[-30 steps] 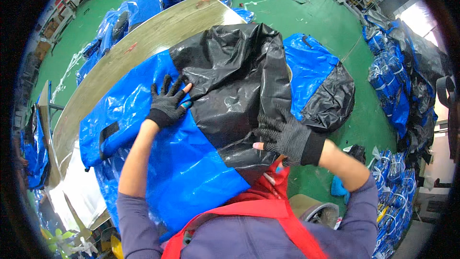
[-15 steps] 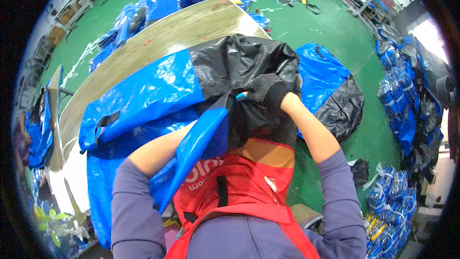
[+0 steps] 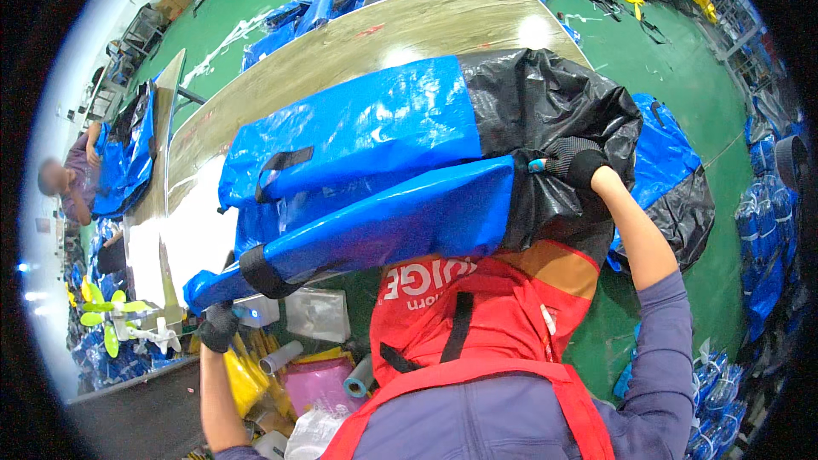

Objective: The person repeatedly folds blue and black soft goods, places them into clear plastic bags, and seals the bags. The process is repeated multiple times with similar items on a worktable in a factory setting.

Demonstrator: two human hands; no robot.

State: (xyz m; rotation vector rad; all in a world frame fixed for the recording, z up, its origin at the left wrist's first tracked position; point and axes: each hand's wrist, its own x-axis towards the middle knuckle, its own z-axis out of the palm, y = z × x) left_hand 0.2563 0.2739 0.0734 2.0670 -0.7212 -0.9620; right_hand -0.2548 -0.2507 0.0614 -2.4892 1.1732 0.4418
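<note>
A large blue and black tarpaulin bag (image 3: 366, 132) lies across the wooden table and overhangs its near edge. My right hand (image 3: 575, 160), in a black glove with grey dots, is closed on the bag's black end, fingertips bare at the fold. At the far left end of the near blue flap, my left hand (image 3: 218, 328), also gloved in black, is closed on the corner; its fingers are partly hidden. One black strap loop (image 3: 284, 172) sits on the upper blue panel. A second black strap (image 3: 266, 271) crosses the flap near my left hand.
Another blue and black bag (image 3: 673, 196) lies right of the table (image 3: 443, 17). Below the flap are a pink bundle (image 3: 317, 382), yellow material (image 3: 247, 379) and rolls. A small green fan (image 3: 112, 317) stands at left, where another person (image 3: 72, 175) handles a bag. Blue bundles (image 3: 758, 230) lie at right.
My left hand has come out from behind the flap to its left end, and the flap now lies stretched leftward. The view has shifted left; my right hand still grips the black end.
</note>
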